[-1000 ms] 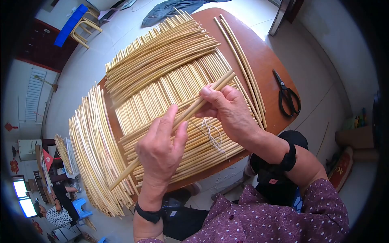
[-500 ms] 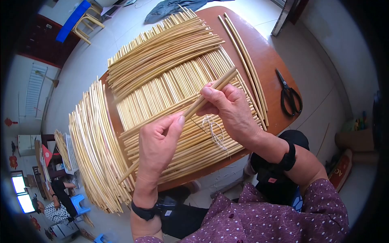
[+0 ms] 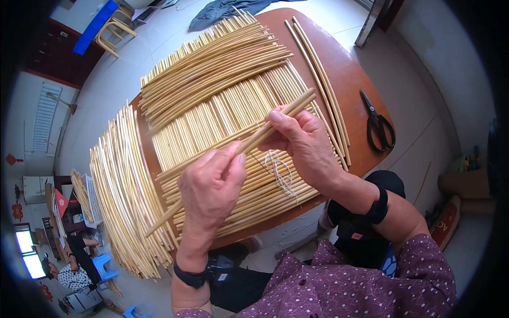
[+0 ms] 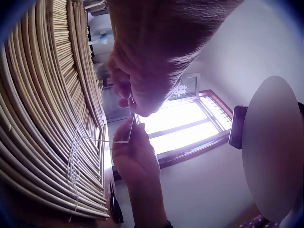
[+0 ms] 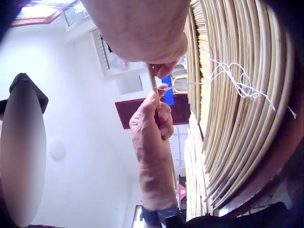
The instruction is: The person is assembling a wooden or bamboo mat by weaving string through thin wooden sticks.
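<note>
In the head view my left hand (image 3: 212,185) pinches a long tan stalk (image 3: 258,136) between thumb and curled fingers. Farther up, my right hand (image 3: 302,143) grips it near its upper right end, thumb on top. The lower end slants out past my left wrist. Beneath both hands lies a mat of stalks (image 3: 254,196) laid side by side. Loose white thread (image 3: 281,172) loops over it. One strand of thread (image 4: 102,140) runs taut from the mat to the fingers of my right hand in the left wrist view.
A stalk bundle (image 3: 212,69) lies across the mat's far part. Another pile of stalks (image 3: 124,196) is at the left. Several loose stalks (image 3: 321,85) and black scissors (image 3: 376,124) lie on the brown table (image 3: 350,79). A person (image 3: 74,275) sits far off at lower left.
My left hand went from extended fingers beside the stalk to a pinch on it. The held stalk's upper end shifted slightly up and right. My right hand kept its grip.
</note>
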Tool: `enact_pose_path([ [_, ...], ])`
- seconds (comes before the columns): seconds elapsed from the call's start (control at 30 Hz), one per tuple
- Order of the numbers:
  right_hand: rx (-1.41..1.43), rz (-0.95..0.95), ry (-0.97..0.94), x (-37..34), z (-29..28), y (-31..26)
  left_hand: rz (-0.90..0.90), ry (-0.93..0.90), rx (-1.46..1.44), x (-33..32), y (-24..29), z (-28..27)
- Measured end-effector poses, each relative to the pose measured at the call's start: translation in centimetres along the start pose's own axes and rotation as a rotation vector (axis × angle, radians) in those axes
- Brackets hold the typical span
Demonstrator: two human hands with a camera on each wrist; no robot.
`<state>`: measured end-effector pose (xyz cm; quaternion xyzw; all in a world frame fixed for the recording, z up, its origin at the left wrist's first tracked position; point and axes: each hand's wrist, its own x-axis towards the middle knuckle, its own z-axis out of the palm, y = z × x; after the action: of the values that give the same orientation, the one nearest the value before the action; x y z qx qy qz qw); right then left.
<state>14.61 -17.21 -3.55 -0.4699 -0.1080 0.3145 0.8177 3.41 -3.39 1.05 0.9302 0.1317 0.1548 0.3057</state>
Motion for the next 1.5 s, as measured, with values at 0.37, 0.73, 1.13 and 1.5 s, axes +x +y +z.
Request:
enact_pose_path([
  [0.37,-0.331,0.172,-0.199,-2.4,1.7,-0.6,0.007,0.139,-0.062,0.2,-0.4,-0.5],
  [0.73,-0.671,-0.223,-0.074,-2.7,1.8,0.1,-0.035,0.153,-0.036,-0.1,0.3,0.0],
  [1.13,-0.699,-0.403,-0.112,-2.1,1.4,0.7,-0.045,0.169,0.029,-0.2,0.2,0.3],
  [1.5,-0.727,-0.334,-0.099,-2.4,1.4,-0.2,-0.052,0.140,0.027,-0.3,0.7,0.6],
])
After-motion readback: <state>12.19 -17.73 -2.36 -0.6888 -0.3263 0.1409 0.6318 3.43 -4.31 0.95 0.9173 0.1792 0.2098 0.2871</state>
